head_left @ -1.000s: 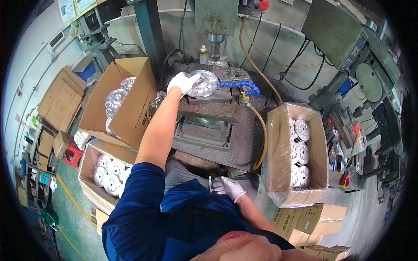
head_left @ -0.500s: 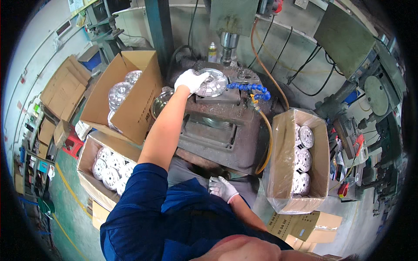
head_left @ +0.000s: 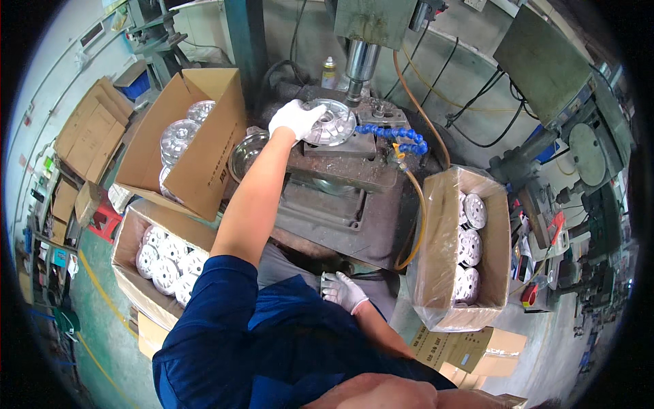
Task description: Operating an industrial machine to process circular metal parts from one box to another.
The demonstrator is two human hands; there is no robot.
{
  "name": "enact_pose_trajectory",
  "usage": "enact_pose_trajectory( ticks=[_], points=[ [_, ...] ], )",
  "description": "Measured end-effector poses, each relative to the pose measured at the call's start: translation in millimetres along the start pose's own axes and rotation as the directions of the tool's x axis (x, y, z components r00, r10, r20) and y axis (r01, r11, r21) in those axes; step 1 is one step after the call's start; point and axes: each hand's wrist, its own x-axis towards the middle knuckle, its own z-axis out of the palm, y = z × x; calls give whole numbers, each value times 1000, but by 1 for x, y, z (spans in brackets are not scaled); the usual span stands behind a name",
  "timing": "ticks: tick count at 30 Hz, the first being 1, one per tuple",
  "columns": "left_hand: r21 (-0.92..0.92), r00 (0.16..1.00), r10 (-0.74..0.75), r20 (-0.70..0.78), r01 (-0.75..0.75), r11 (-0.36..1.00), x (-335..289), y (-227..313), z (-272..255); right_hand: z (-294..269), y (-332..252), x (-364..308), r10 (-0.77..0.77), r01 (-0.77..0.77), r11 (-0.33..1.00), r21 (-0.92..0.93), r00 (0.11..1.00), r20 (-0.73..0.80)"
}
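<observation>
My left hand (head_left: 294, 118), in a white glove, reaches out and grips the rim of a round silver metal casting (head_left: 332, 124) that lies on the fixture of a drill press (head_left: 361, 61). A blue segmented coolant hose (head_left: 397, 135) curves beside the casting. Close to my body, my right hand (head_left: 343, 291), also gloved, rests at the front edge of the dark machine table (head_left: 340, 204); whether it holds anything is unclear.
An open cardboard box (head_left: 197, 146) with stacked silver castings stands to the left, another box (head_left: 143, 255) of castings below it. A plastic-lined box (head_left: 470, 245) of castings sits at right. A metal bowl (head_left: 246, 153) lies left of the fixture. Flat cartons lie on the green floor.
The view has shifted as my head moved. My left hand stays on the casting at the fixture. My right hand remains near the table's front edge.
</observation>
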Motion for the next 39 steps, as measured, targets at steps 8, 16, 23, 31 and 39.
enact_pose_trajectory(
  ticks=[8, 16, 23, 31, 39],
  points=[
    [-1, 1000, -2, 8, 2, 1000, -4, 3, -3, -7, 1, 2, 39, -38, 996, 85, 999, 0],
    [44, 1000, -17, -13, 17, 999, 5, -5, 5, 1, 0, -3, -2, 2, 1000, -7, 1000, -19],
    [-1, 1000, 6, -13, -6, 1000, 3, -6, 3, -7, 2, 5, 25, -26, 999, 20, 999, 43],
    [-28, 999, -24, -21, 24, 999, 10, -7, 11, -16, 4, 8, -5, 7, 1000, -27, 999, 46],
    [-32, 999, 5, -46, -6, 999, 7, -8, 10, -13, 2, 7, -16, 17, 1000, -24, 999, 31]
  ],
)
